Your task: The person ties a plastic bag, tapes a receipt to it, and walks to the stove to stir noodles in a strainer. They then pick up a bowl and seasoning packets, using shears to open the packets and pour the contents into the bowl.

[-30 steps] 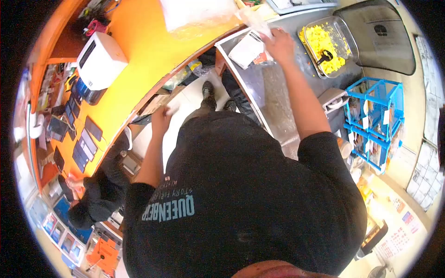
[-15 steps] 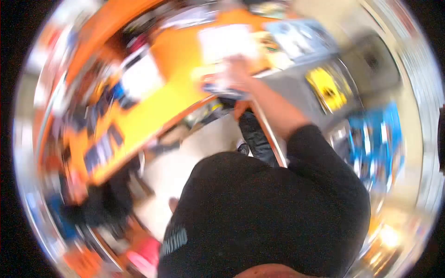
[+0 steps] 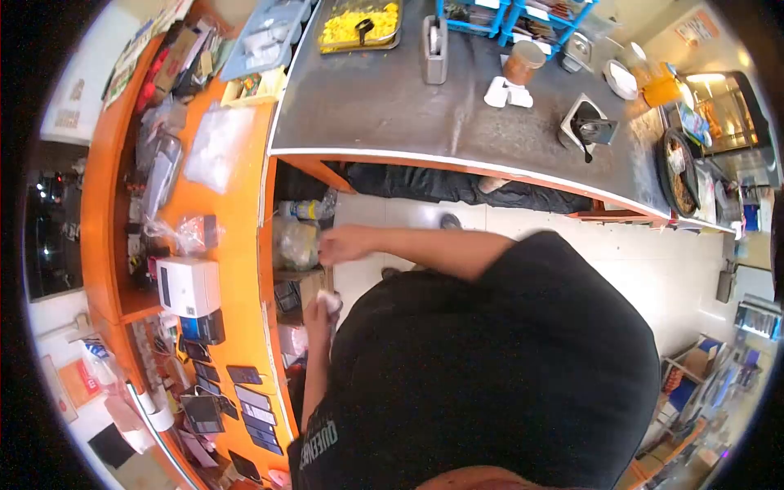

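My right hand (image 3: 343, 245) is held out at the orange counter's edge, its fingers curled together and slightly blurred; what they grip cannot be made out. Beside its fingertips is a clear plastic bag (image 3: 297, 244) on a shelf under the counter. Below that, my left hand (image 3: 317, 318) is closed around a small white item (image 3: 330, 301), which sticks out at the fingertips. The two hands are apart, with a thin, pale strip between them.
The orange counter (image 3: 241, 298) bears a white printer-like device (image 3: 189, 286), several phones (image 3: 256, 408) and plastic bags (image 3: 219, 147). Ahead, the dark counter (image 3: 367, 106) holds a tray of yellow food (image 3: 359, 24), a metal container (image 3: 584, 124) and blue racks (image 3: 543, 20).
The view has swung right and sharpened. My right hand has left the bagged items on the orange counter and is now beyond its edge. My left hand now shows, holding a white item.
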`<state>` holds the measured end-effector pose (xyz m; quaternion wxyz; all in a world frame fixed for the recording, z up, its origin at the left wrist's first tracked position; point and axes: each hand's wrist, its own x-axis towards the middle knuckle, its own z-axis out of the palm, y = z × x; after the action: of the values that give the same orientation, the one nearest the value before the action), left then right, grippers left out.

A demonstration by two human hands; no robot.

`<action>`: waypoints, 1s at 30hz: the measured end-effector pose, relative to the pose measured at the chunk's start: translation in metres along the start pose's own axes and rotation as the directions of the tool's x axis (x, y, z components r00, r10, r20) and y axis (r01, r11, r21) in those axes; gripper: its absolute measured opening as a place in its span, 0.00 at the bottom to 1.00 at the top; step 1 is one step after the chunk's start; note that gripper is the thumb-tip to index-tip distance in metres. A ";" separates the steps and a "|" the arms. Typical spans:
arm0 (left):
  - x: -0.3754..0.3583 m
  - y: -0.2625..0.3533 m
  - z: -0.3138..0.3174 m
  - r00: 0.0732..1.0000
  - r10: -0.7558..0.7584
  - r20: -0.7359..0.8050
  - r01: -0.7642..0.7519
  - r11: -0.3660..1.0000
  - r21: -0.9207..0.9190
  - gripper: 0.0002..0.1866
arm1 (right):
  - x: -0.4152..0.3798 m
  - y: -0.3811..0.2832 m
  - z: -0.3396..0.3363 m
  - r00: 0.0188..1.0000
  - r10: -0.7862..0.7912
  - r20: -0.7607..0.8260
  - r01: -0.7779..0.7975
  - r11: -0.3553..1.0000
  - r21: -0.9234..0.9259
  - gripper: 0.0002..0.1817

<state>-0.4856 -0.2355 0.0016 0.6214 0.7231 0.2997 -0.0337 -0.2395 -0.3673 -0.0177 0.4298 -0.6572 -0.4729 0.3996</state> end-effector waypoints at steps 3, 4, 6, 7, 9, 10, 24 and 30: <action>0.055 0.068 0.096 0.945 0.155 0.289 -0.205 0.967 0.151 0.14 | -0.149 -0.013 -0.016 0.948 0.263 -0.182 -0.148 0.865 0.480 0.23; 0.066 0.088 0.133 0.904 0.145 0.402 -0.261 0.932 0.250 0.14 | -0.181 -0.005 -0.023 0.911 0.261 -0.320 -0.103 0.893 0.438 0.21; 0.083 0.108 0.213 0.782 0.211 0.587 -0.346 0.930 0.127 0.13 | -0.242 0.014 -0.036 0.798 0.237 -0.554 -0.043 0.939 0.340 0.17; 0.082 0.126 0.249 0.743 0.193 0.641 -0.320 0.944 0.087 0.14 | -0.273 0.017 -0.051 0.731 0.281 -0.622 -0.068 0.937 0.343 0.15; 0.091 0.145 0.310 0.586 0.138 0.798 -0.204 0.979 -0.020 0.13 | -0.343 0.002 -0.077 0.612 0.304 -0.730 -0.096 0.945 0.313 0.08; 0.084 0.171 0.331 0.532 0.115 0.839 -0.172 0.985 -0.026 0.14 | -0.373 0.015 -0.084 0.537 0.354 -0.766 -0.069 0.923 0.378 0.08; 0.561 0.504 0.193 0.550 0.798 0.245 -0.729 0.317 0.607 0.31 | -0.417 0.102 -0.158 0.157 0.559 -0.814 -0.242 0.821 0.517 0.10; 0.644 0.648 0.161 0.084 0.921 0.379 -0.403 -0.317 0.859 0.40 | -0.336 0.111 -0.224 0.126 0.770 -0.626 0.186 0.601 0.777 0.08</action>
<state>0.4014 -0.1622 0.2629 -0.0984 0.8972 -0.1567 0.4009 -0.0781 -0.7540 -0.0124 0.7330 -0.6132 0.2650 0.1284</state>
